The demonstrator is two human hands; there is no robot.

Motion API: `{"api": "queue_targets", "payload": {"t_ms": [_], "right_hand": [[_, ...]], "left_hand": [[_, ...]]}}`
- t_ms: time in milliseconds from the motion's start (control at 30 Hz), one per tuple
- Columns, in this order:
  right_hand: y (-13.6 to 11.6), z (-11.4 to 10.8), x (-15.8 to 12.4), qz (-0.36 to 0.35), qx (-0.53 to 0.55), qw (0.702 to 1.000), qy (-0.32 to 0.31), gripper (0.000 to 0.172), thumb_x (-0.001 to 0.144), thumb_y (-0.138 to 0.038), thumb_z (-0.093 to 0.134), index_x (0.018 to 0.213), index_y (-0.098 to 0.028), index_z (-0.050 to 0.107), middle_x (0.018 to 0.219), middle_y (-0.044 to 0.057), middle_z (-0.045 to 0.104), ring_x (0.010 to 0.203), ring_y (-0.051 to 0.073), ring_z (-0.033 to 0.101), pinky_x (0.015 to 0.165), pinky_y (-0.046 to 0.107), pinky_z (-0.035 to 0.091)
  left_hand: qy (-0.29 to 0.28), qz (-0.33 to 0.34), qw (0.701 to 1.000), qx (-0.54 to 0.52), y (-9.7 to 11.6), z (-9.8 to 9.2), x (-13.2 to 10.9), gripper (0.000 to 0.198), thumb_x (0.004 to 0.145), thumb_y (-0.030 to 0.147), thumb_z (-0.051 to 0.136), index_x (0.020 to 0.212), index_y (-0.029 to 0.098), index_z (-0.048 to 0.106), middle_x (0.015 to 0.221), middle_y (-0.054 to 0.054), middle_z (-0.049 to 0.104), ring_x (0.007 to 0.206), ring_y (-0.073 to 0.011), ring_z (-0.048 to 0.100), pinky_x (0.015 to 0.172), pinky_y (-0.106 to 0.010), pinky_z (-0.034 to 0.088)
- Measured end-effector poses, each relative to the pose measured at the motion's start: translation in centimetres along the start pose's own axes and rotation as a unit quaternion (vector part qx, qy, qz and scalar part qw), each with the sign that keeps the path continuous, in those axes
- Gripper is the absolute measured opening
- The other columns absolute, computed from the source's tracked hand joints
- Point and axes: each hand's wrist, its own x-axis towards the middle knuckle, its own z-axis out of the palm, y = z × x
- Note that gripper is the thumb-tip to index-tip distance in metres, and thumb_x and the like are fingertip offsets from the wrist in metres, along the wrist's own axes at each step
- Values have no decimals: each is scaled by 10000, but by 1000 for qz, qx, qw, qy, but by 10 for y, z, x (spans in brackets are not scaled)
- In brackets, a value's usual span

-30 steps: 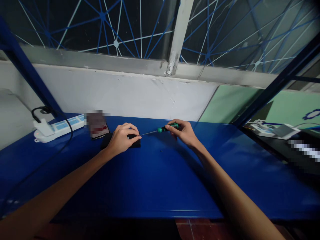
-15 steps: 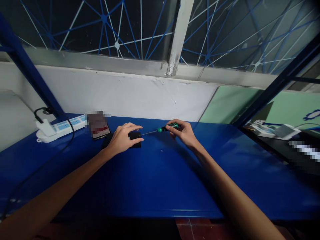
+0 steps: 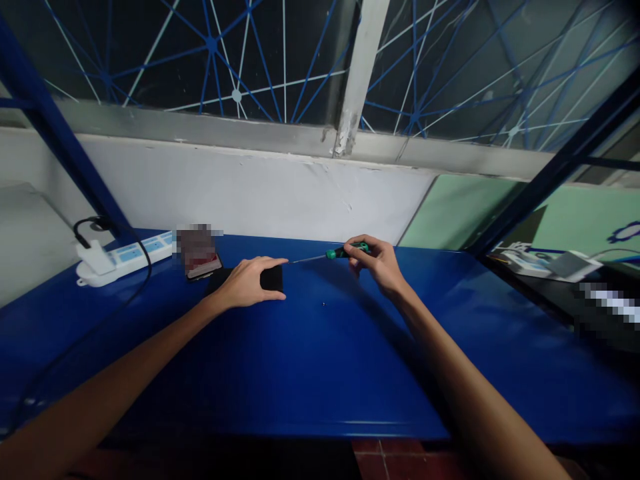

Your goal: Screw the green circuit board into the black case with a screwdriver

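My left hand (image 3: 245, 281) spans a black rectangular object (image 3: 273, 280) on the blue table, with thumb and forefinger along its two sides. The palm hides part of this object, and I cannot make out its kind. In my right hand (image 3: 375, 263) is a screwdriver (image 3: 336, 253) with a green and black handle, gripped between thumb and fingers. Its thin shaft points left, the tip close to my left forefinger at the object's far corner. A tiny shiny piece, perhaps a screw (image 3: 323, 304), lies on the table in front of the hands.
On the left a white power strip (image 3: 125, 257) has a plug and a black cable running toward the front edge. Beside it lies a dark, partly blurred device (image 3: 203, 257). White items (image 3: 550, 260) rest on a black surface at right. Blue frame posts rise on both sides.
My right hand has drawn the screwdriver a little to the right and up, away from the black object's end face. My left hand stays around the object, thumb and forefinger slightly wider apart.
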Motion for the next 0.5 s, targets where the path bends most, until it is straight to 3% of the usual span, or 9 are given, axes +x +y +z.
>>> {"api": "queue_targets", "payload": {"t_ms": [233,500], "right_hand": [[-5,-4,0,-17,9,1000,10,255,769,-416,734,843,-193,634,553,-15,527,493,139,521,467,313,433],[-9,5,-5,-6,2,1000,-11,256,767,-432,727,824,-207,617,546,-22,514,491,130,499,479,317,429]], "left_hand": [[74,-7,984,-161,10,-21,4,703,705,492,814,1320,214,614,1294,-118,663,1185,-292,624,989,-445,521],[83,-7,980,-183,13,-24,4,682,701,470,820,1294,193,632,1276,-127,672,1178,-300,627,994,-461,522]]}}
